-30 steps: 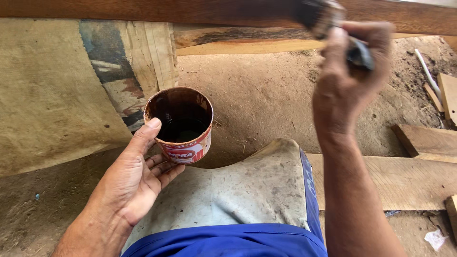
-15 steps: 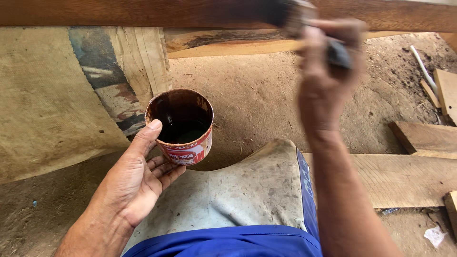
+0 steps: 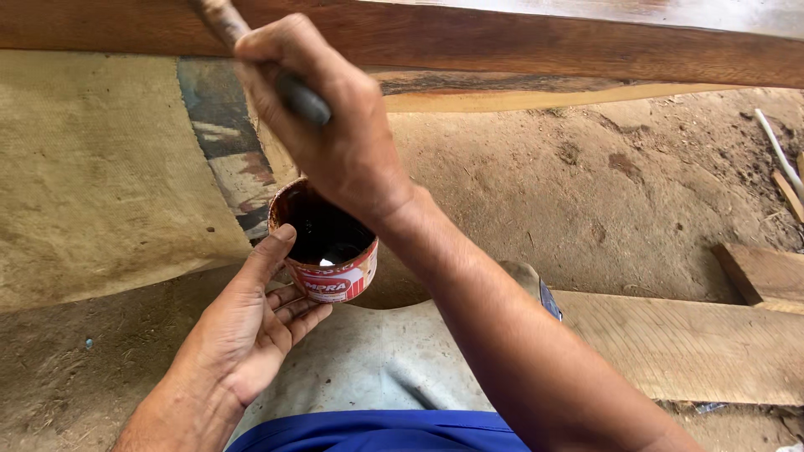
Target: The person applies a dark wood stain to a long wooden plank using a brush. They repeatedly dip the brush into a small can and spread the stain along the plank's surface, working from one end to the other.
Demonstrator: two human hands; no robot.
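Because the can (image 3: 325, 251) sits tilted on the person's grey-clad knee (image 3: 368, 368), steadied only by the left hand (image 3: 251, 322), whose thumb lies against the rim while the curled fingers cup its base, a bump from the right forearm passing just above it could tip the dark liquid onto the cloth or the dirt floor (image 3: 603, 192). The right hand (image 3: 322, 125) is clenched around a brush (image 3: 268, 67), raised to the dark-stained beam (image 3: 519, 42) above; a loaded brush carried over the knee could drip, and the bristle end is cut off by the frame, so I cannot tell how wet it is. The can is a small round tin with a red and white label, its inside coated glossy brown. The beam looks smooth and reddish-brown; the plank (image 3: 695, 343) to the right is pale, raw and grainy. A coarse tan sheet (image 3: 92, 176) lies to the left.
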